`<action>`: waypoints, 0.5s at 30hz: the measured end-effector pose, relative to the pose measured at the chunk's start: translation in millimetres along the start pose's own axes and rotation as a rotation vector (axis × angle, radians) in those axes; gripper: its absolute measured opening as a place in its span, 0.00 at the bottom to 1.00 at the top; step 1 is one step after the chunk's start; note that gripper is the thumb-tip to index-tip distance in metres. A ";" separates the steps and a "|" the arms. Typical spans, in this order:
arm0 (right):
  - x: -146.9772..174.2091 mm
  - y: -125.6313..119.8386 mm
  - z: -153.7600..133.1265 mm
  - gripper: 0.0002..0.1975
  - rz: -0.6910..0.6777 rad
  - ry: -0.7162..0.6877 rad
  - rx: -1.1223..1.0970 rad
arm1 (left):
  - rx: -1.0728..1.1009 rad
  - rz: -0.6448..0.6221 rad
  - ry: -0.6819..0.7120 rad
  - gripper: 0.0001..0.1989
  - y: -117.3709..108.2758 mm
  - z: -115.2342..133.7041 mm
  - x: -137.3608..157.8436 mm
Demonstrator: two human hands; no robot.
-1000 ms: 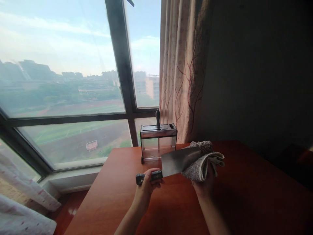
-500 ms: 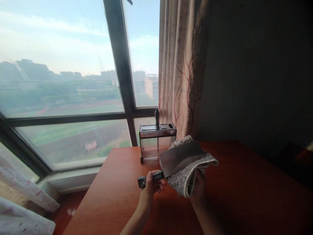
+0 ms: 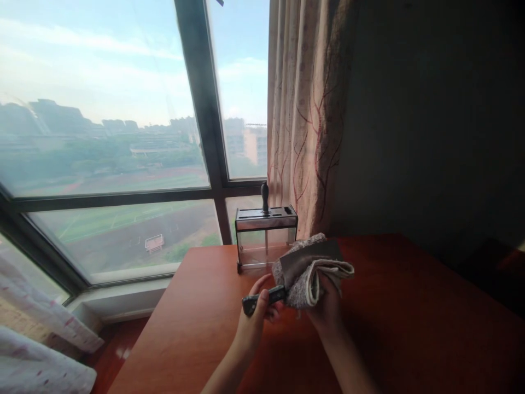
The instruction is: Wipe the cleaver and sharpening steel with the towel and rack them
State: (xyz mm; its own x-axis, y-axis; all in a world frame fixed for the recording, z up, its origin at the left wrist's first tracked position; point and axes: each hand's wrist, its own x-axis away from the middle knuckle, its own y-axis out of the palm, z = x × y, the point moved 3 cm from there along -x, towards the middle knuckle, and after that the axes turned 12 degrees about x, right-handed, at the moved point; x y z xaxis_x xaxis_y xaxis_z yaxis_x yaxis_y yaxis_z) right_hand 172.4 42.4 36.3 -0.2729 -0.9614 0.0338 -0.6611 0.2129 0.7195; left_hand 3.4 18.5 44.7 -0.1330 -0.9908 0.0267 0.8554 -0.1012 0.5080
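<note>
My left hand (image 3: pixel 261 306) grips the black handle of a cleaver (image 3: pixel 305 257), thumb on top and the index finger lifted off. The wide grey blade points up and to the right. Around the blade lies a folded, speckled grey towel (image 3: pixel 301 293) with a pale hem, covering its lower edge and showing behind it. My right hand (image 3: pixel 328 301) is closed on the towel from the right; the cloth hides most of its fingers. Behind the cleaver stands a clear-sided knife block (image 3: pixel 266 223) with a slotted top, and one dark-handled tool (image 3: pixel 264 198) upright in it.
The reddish-brown wooden table (image 3: pixel 197 317) runs under both hands. Past its far edge are a large window with a dark frame (image 3: pixel 219 191) and a patterned curtain (image 3: pixel 307 120). A pale cloth (image 3: pixel 45 361) hangs at the lower left.
My right hand has folded the towel over more of the blade and moved slightly left. My left hand has shifted a little right with the cleaver, its index finger now raised.
</note>
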 end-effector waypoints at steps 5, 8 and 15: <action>-14.1 -10.9 -13.6 0.13 0.058 0.044 -0.068 | 0.115 0.051 -0.004 0.27 -0.4 8.8 1.1; -15.3 -13.4 -18.9 0.14 0.121 -0.010 -0.069 | 0.194 0.124 0.001 0.24 -6.0 15.8 -0.4; -10.5 -14.0 -25.8 0.22 0.166 -0.315 0.266 | 0.260 0.216 0.063 0.21 -29.3 45.2 -7.6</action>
State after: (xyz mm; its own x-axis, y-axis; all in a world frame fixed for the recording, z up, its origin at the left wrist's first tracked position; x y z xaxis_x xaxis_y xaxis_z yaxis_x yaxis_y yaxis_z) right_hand 202.6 45.0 43.8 -0.5631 -0.8192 -0.1090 -0.7358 0.4369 0.5175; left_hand -43.3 33.1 68.5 0.0756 -0.9912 0.1083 0.7034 0.1300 0.6988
